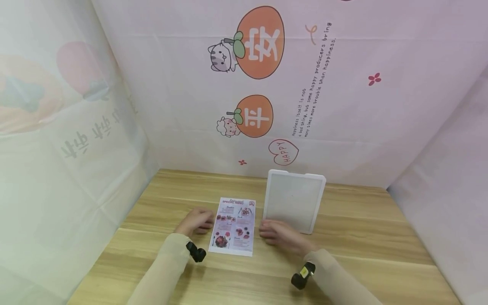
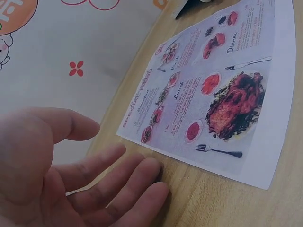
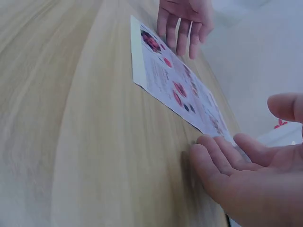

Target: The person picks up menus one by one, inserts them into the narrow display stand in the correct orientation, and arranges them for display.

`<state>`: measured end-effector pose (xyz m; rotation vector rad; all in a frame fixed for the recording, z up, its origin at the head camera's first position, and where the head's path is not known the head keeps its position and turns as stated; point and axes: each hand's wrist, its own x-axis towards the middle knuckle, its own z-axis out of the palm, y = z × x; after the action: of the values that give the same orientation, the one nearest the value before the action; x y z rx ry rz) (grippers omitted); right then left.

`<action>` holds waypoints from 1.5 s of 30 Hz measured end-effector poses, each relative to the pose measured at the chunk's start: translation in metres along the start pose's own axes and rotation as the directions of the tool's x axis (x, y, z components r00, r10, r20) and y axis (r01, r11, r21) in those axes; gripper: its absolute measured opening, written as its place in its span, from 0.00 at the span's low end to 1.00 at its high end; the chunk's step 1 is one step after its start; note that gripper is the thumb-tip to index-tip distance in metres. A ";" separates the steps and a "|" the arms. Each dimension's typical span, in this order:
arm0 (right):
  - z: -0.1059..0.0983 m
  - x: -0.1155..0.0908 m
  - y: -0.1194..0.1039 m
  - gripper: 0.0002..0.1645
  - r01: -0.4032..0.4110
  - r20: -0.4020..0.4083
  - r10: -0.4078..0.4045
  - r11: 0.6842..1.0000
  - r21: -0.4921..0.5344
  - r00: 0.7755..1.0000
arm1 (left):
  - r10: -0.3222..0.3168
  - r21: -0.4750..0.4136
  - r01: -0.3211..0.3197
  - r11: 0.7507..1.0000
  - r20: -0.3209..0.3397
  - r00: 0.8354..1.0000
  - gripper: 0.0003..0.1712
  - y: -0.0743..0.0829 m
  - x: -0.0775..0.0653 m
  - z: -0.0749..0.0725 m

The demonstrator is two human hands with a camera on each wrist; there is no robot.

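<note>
A printed menu sheet [image 1: 233,226] with food pictures lies flat on the wooden table between the two hands. My left hand [image 1: 198,221] rests on the table just left of the sheet; in the left wrist view its fingers are relaxed and loosely bent, with nothing in the palm. To the right of the sheet, my right hand [image 1: 281,234] lies with loosely bent fingers, palm toward the sheet, holding nothing. It overlaps the lower left corner of a white-framed flat panel [image 1: 293,199] in the head view. The right wrist view shows the right hand's fingertips [image 3: 203,150] near the sheet's edge.
A printed cloth backdrop [image 1: 343,127] hangs behind the wooden table [image 1: 362,241], and more cloth hangs at both sides. The white-framed panel stands near the back of the table, right of the sheet. Each wrist wears a small black camera.
</note>
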<state>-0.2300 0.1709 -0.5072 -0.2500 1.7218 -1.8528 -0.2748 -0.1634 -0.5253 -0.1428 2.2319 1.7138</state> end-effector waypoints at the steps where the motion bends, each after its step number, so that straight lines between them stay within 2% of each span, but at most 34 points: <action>1: 0.001 0.002 0.000 0.40 -0.013 -0.010 0.013 1.000 0.011 1.000 | -0.011 -0.012 0.011 1.000 -0.001 1.000 0.27 0.001 0.000 0.000; 9: 0.011 0.010 0.001 0.38 -0.057 -0.087 0.065 0.995 0.086 0.994 | -0.053 -0.059 0.054 0.997 0.010 0.999 0.25 0.006 -0.003 0.000; 17: 0.017 0.013 0.006 0.35 -0.049 -0.137 0.062 0.994 0.096 0.989 | -0.072 -0.083 0.072 0.994 -0.002 0.997 0.23 0.003 -0.003 0.004; 26: 0.024 0.018 0.006 0.32 -0.061 -0.185 0.092 0.984 0.170 0.978 | -0.091 -0.085 0.089 0.992 -0.010 0.996 0.23 0.004 -0.002 0.007; 38: 0.026 0.022 0.006 0.31 -0.068 -0.234 0.099 0.988 0.139 0.967 | -0.084 -0.114 0.083 0.990 -0.005 0.996 0.23 0.000 0.003 0.007; 45: 0.026 0.024 0.008 0.30 -0.030 -0.225 0.060 0.990 0.134 0.973 | -0.082 -0.124 0.083 0.989 0.011 0.997 0.23 0.002 0.001 0.006</action>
<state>-0.2340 0.1357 -0.5167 0.0574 1.7295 -2.0150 -0.2749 -0.1570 -0.5247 -0.2548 2.0846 1.8064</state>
